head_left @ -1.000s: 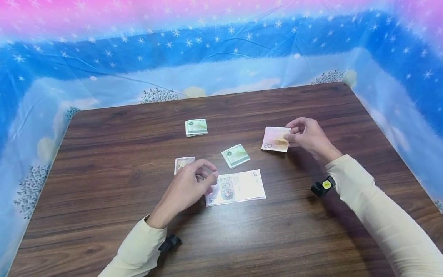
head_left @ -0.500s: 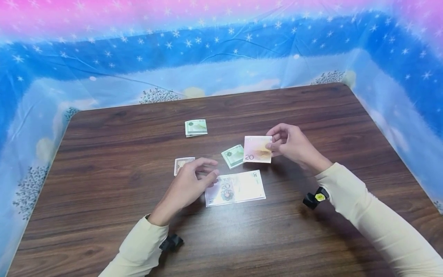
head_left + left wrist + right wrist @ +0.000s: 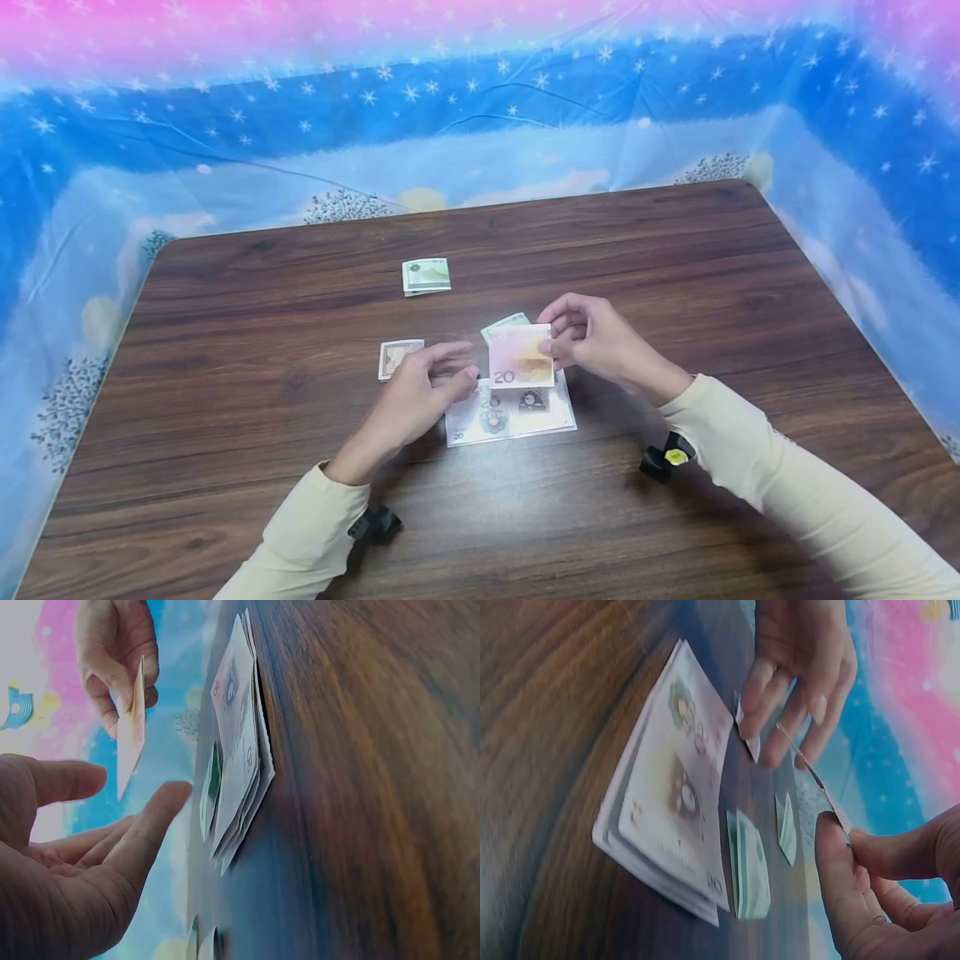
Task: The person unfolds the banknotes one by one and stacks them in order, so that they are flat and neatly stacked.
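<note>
Head, folded 20 note (image 3: 517,358): raised near the note stack (image 3: 525,421) on the tabletop (image 3: 495,517), one edge in the pinching grip of the right hand (image 3: 603,342); the left hand (image 3: 412,400) holds nothing.
Left wrist, paper: thin, flat; likely light, easily creased, springy at the fold.
Right wrist, far edge: good for a second pinch; whether it touches the left hand is hard to tell.

Head view's bright, w/ a pale shine on the table (image 3: 480,492) at lower mid. Both wrist views are dimmer (kinda gray), & close bits of table look blurry.
</note>
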The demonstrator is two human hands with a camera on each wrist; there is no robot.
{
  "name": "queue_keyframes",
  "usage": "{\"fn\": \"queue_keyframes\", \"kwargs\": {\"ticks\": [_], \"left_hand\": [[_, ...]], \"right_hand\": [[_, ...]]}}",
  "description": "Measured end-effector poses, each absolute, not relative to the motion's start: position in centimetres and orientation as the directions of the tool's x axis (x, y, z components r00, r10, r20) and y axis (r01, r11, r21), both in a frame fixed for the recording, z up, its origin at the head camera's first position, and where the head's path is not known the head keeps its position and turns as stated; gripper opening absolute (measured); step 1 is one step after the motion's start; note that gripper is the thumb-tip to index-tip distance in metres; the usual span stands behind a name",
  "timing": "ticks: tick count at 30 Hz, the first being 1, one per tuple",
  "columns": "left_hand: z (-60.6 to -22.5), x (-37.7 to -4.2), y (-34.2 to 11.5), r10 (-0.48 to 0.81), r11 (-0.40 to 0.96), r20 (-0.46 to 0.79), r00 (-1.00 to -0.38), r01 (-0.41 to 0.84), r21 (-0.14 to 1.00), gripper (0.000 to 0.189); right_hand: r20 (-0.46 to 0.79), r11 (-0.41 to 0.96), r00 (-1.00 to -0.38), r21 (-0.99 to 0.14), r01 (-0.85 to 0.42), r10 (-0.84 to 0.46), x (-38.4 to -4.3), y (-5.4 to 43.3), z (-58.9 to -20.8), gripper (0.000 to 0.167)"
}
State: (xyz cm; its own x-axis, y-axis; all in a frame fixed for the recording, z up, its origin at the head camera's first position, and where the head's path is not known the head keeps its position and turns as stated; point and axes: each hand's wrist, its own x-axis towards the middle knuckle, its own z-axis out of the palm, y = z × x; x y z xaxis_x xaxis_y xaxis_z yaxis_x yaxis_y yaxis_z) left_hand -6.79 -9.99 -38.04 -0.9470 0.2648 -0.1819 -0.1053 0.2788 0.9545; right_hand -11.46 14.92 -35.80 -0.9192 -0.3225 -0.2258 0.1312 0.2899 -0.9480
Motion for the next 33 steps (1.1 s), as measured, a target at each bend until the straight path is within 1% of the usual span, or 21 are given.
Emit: {"fn": "queue_keyframes", "kwargs": {"ticks": [4,8,14,19,22,26,29,33], "left_hand": [[-38.3,-7.1,-9.9,0.304,0.114,-0.231,-0.924,-0.206,0.972,0.040],[-38.1,-7.2,-9.8,0.295,0.047,-0.273,-0.916,-0.271,0.961,0.038],[-37.9,-7.2,-9.8,0.254,0.001,-0.297,-0.920,-0.307,0.952,0.036],[-37.6,-7.1,-9.7,0.250,-0.029,-0.289,-0.924,-0.306,0.952,0.035],[-37.4,-7.0,-9.6,0.259,-0.035,-0.289,-0.922,-0.308,0.951,0.035],[-37.2,-6.9,-9.4,0.295,-0.030,-0.278,-0.914,-0.300,0.954,0.037],[-37.1,-6.8,-9.2,0.321,-0.030,-0.268,-0.908,-0.293,0.956,0.041],[-37.1,-6.7,-9.0,0.332,-0.030,-0.273,-0.903,-0.299,0.954,0.043]], "right_hand": [[-0.232,0.252,-0.907,-0.956,0.147,-0.352,-11.2,14.3,-36.0,0.031],[-0.247,0.215,-0.895,-0.961,0.175,-0.373,-11.1,14.0,-36.3,0.032],[-0.275,0.175,-0.888,-0.959,0.225,-0.368,-10.9,13.6,-36.7,0.035],[-0.272,0.160,-0.907,-0.960,0.231,-0.321,-10.7,13.4,-37.0,0.032],[-0.268,0.182,-0.915,-0.958,0.221,-0.301,-10.6,13.2,-37.3,0.028],[-0.299,0.219,-0.910,-0.945,0.241,-0.289,-10.3,12.9,-37.5,0.025],[-0.318,0.222,-0.901,-0.940,0.259,-0.296,-10.1,12.6,-37.6,0.027],[-0.316,0.208,-0.887,-0.944,0.258,-0.337,-9.7,12.4,-37.6,0.034]]}}
